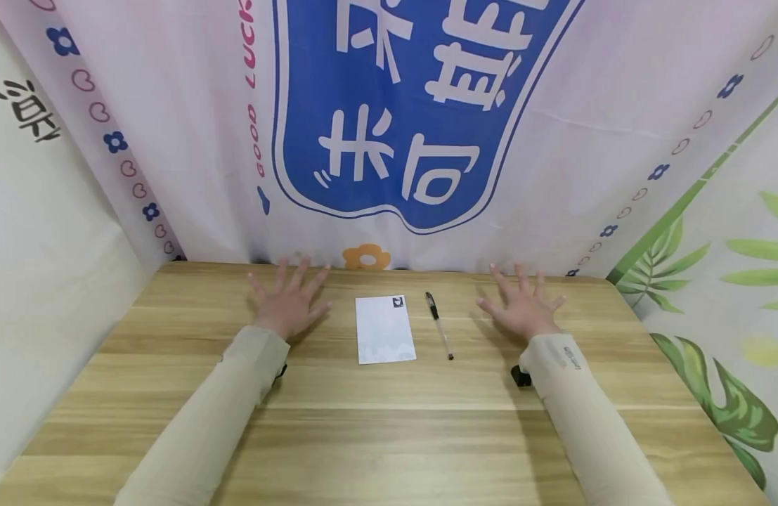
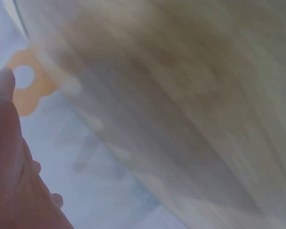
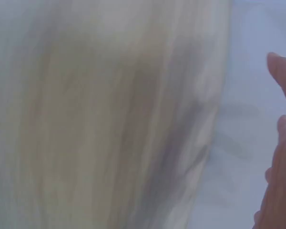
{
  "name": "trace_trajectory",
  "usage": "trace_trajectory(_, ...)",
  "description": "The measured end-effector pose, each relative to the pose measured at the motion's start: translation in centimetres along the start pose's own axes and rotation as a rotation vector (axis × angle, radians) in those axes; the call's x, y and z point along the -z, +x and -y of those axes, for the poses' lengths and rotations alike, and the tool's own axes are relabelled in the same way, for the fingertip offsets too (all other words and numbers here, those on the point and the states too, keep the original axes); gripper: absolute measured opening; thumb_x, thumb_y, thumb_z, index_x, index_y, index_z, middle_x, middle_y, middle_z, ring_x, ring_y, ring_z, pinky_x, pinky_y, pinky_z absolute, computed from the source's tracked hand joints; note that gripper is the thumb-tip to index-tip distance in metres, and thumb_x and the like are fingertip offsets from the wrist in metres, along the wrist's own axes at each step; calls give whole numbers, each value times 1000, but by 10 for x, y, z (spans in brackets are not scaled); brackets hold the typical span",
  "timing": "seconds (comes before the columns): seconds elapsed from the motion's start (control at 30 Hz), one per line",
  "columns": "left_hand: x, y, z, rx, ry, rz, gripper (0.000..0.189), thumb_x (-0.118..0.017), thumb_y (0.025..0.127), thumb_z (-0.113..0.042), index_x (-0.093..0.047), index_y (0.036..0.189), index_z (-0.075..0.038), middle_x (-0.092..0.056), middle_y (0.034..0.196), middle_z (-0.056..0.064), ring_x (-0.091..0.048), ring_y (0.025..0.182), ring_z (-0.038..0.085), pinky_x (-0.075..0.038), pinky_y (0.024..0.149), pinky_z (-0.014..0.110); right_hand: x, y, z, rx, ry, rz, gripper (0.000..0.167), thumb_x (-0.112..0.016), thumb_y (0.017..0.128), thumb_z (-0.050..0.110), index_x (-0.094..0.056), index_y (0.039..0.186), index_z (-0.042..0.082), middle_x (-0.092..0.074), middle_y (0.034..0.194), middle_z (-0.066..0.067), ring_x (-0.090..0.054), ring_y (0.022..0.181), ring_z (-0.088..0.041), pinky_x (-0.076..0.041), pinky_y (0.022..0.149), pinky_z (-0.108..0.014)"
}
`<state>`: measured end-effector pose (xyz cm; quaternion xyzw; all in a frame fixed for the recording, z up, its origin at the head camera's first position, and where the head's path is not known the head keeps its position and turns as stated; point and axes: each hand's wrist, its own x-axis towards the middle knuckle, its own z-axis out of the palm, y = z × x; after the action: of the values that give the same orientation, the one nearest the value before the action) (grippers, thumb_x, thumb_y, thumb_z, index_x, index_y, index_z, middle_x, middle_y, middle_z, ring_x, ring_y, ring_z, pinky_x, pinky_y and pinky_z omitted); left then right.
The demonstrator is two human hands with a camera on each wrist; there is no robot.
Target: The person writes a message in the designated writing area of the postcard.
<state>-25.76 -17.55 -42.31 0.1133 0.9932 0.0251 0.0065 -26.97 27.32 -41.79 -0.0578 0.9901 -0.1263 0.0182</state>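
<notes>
Between the two hands, a white notepad or sheet of paper [image 1: 386, 330] with a small dark picture in its top right corner lies on the wooden table [image 1: 389, 436]. Just right of it lies a pen [image 1: 441, 327] with a black cap end and a clear barrel. My left hand [image 1: 289, 302] is spread, palm down, to the left of the paper. Spread the same way, my right hand [image 1: 521, 306] is to the right of the pen. Neither hand holds anything. Both wrist views show the hand's edge and thumb beside the table; the paper and pen are out of sight there.
A printed cloth [image 1: 224, 232] with a blue panel hangs along the table's far edge. Leaf-patterned fabric [image 1: 730, 337] hangs to the right, and a pale sheet [image 1: 60, 232] to the left. A black wrist device [image 1: 521, 377] shows under the right sleeve.
</notes>
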Motion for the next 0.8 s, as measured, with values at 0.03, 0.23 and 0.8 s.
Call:
trace_trajectory(0.03,1,-1,-1,-3,-2,-5,76,-39,102,-63,-11,165,-30,2,171,11,8,152,48,10,98,86,0,-1,2,2,10,5,87,-26,94,81,-7,164,34,11,168,-18,20,144,-60,16,90,-86)
trace_trajectory(0.23,5,-6,-6,-14,-4,-26,75,-37,103,-62,-7,165,-31,4,171,10,15,151,45,14,97,82,-3,-6,14,19,53,-3,87,-29,93,81,-6,164,36,11,169,-16,21,145,-57,11,94,-87)
trace_trajectory(0.8,13,-22,-39,-71,-343,-246,71,-44,106,-51,-18,164,-19,-7,170,15,-3,154,45,-7,106,83,-12,-27,52,78,296,-211,69,-46,105,53,-31,160,14,-20,163,-22,-18,148,-48,-28,107,-75)
